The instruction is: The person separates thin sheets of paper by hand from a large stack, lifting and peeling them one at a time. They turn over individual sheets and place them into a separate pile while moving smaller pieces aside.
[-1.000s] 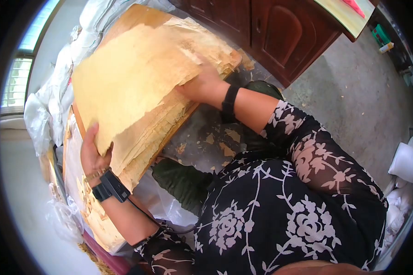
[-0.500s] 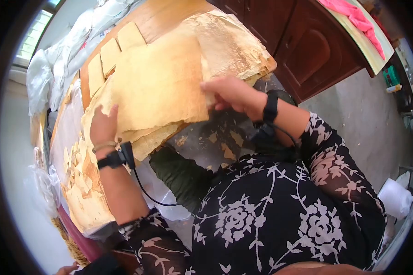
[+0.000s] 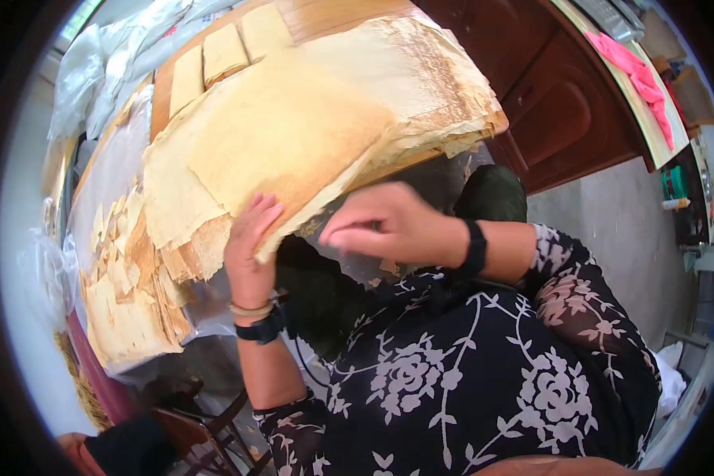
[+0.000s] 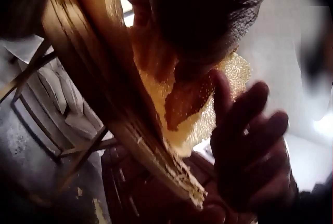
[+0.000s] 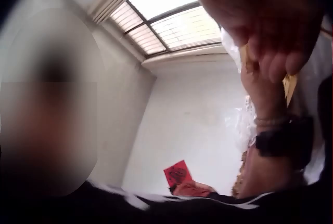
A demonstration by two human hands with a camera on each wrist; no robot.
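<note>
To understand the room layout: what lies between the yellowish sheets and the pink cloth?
The head view shows a dark wooden cabinet front between the yellowish sheets and pink cloth.

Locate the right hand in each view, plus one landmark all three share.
Head: right hand just right of centre, around mid-height.
Left wrist: right of centre, in the lower half, fingers pointing up.
Right wrist: upper right, large and dark, cut off by the top edge.
Shared landmark: left hand, left of the right hand in head; large and dark at top in left wrist; partly behind the right hand in right wrist.
</note>
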